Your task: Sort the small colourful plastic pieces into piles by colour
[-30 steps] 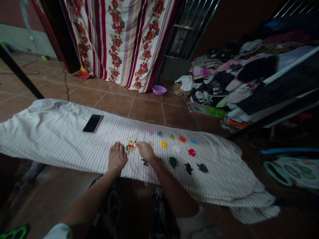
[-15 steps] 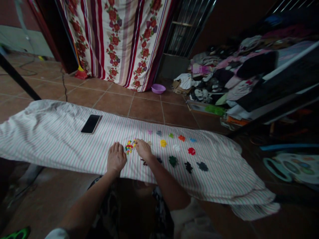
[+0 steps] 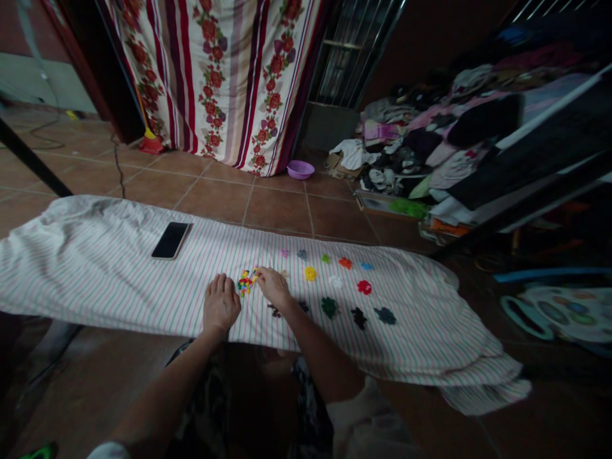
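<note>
Fingers, right hand [image 3: 273, 288]: at mixed coloured pieces [image 3: 245, 284]; cannot tell whether pinching.
Left hand [image 3: 222, 305]: fingers laid flat on striped cloth [image 3: 115, 274], beside the pieces.

Striped cover [image 3: 115, 268] = matt, wrinkled cloth, mixed pcs [image 3: 245, 282] plastic-looking, phone [image 3: 171, 240] w/ smooth, glossy scrn, basin [image 3: 301, 171] smooth plastic, curtain [image 3: 239, 83] matt fabric.

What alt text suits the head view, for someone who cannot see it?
The right hand has its fingertips at a small mixed-colour pile, with the left hand palm down beside it on a striped cloth. Single-colour piles lie to the right, a phone to the left.
</note>
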### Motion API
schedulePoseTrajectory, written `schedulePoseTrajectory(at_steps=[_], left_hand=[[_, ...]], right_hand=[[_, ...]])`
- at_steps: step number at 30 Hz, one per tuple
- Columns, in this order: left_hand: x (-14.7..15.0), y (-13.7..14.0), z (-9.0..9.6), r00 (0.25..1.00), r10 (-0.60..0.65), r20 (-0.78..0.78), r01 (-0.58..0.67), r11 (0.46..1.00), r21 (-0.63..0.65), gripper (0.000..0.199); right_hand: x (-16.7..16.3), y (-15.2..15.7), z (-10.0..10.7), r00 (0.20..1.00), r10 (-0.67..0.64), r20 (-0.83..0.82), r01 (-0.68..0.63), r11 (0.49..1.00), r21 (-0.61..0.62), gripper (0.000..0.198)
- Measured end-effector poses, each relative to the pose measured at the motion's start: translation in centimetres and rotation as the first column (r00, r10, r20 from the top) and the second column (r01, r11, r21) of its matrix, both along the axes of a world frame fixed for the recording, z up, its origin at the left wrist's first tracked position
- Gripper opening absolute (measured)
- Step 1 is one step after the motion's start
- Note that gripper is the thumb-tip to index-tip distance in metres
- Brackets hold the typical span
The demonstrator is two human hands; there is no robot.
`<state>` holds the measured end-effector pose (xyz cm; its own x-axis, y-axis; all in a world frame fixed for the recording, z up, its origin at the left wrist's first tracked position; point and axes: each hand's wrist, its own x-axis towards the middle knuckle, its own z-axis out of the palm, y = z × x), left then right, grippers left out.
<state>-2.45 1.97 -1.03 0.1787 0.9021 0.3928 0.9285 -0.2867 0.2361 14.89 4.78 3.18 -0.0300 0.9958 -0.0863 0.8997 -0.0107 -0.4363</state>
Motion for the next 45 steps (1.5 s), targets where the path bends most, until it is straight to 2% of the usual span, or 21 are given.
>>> schedulePoseTrajectory(at_steps=[9, 19, 23, 30, 38, 45], left_hand=[[-0.1, 0.0, -0.4, 1.000, -0.017, 0.011, 0.017, 0.999, 0.038, 0.034], [-0.1, -0.1, 0.2, 0.998, -0.019, -0.061, 0.021, 0.999, 0.041, 0.031], [-0.1, -0.1, 0.4, 0.998, -0.016, -0.062, 0.019, 0.999, 0.050, 0.029], [-0.1, -0.1, 0.4, 0.995, -0.009, -0.100, 0.015, 0.998, 0.059, 0.029], [0.0, -0.1, 0.4, 0.991, 0.006, -0.132, 0.002, 0.998, 0.056, 0.029], [-0.1, 0.0, 0.3, 0.993, -0.001, -0.119, 0.006, 0.999, 0.042, 0.029]], right_hand=[[-0.3, -0.5, -0.2, 0.990, -0.009, -0.139, 0.014, 0.999, 0.038, 0.020], [0.2, -1.3, 1.2, 0.967, -0.080, -0.240, 0.102, 0.991, 0.082, 0.019], [1.8, -1.5, 0.9, 0.957, -0.141, -0.253, 0.166, 0.983, 0.083, 0.019], [6.5, -2.1, -1.0, 0.924, -0.271, -0.268, 0.318, 0.937, 0.147, 0.022], [12.4, -2.5, -1.7, 0.878, -0.427, -0.217, 0.470, 0.854, 0.222, 0.019], [14.1, -2.7, -1.8, 0.870, -0.483, -0.102, 0.493, 0.842, 0.218, 0.026]])
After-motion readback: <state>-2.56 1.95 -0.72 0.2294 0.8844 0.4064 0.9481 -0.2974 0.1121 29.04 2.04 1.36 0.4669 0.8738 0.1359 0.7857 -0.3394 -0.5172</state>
